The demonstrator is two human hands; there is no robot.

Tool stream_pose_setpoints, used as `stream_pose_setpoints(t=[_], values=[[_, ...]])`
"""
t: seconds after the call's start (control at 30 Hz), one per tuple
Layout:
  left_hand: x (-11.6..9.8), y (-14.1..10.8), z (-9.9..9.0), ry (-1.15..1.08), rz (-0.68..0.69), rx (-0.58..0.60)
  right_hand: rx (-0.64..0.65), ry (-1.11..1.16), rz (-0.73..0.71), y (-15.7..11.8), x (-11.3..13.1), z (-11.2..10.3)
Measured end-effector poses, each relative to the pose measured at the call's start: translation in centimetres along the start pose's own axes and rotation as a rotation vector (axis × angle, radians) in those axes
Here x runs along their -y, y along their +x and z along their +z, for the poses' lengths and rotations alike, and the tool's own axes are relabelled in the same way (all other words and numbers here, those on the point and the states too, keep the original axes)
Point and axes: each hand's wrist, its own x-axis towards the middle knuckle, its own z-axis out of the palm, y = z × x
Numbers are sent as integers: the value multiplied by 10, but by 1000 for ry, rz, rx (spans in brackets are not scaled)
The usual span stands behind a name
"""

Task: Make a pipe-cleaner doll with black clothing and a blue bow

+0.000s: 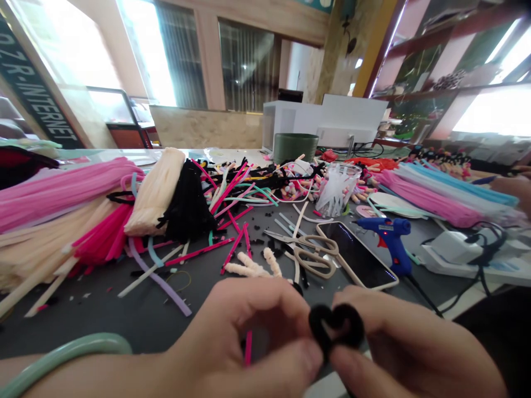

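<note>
A black pipe cleaner bent into a small heart-shaped loop (pixel 337 327) is pinched between my left hand (pixel 236 337) and my right hand (pixel 410 348). Fingers of both hands press on it, hiding its lower end. A pale green bangle (pixel 66 348) circles my left wrist. Just beyond my hands lie short cream fuzzy pipe cleaner pieces (pixel 253 265), a pair of scissors (pixel 309 251) and a smartphone in a beige case (pixel 359 255). A thin pink stem (pixel 248 348) shows below my left hand.
Bundles of pink, cream, black and blue pipe cleaners (pixel 62 193) cover the dark table (pixel 149 326). A blue glue gun (pixel 390 237) lies at right, and a clear jar (pixel 338 188) stands behind the scattered stems. Another person's hand (pixel 512 190) is at far right.
</note>
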Motion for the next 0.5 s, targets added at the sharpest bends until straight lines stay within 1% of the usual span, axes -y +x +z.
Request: stream_pose_setpoints(t=[0.07,0.1,0.13,0.23,0.3,0.4,0.5], values=[[-1,6,2,-151,-102,17,-114,9,100,5,-3,5],[-2,9,3,-204,-127,-2,-152,25,144,7,-5,7],[-2,12,4,-256,-122,-15,-176,48,172,8,-8,9],[-1,19,2,-320,-107,-147,-209,117,215,11,-16,12],[2,25,-3,-274,-99,-246,-253,139,213,15,-21,11],[7,35,-16,-151,-39,-328,-372,180,189,20,-31,7],[14,50,-35,-10,49,-399,-475,224,220,25,-44,2]])
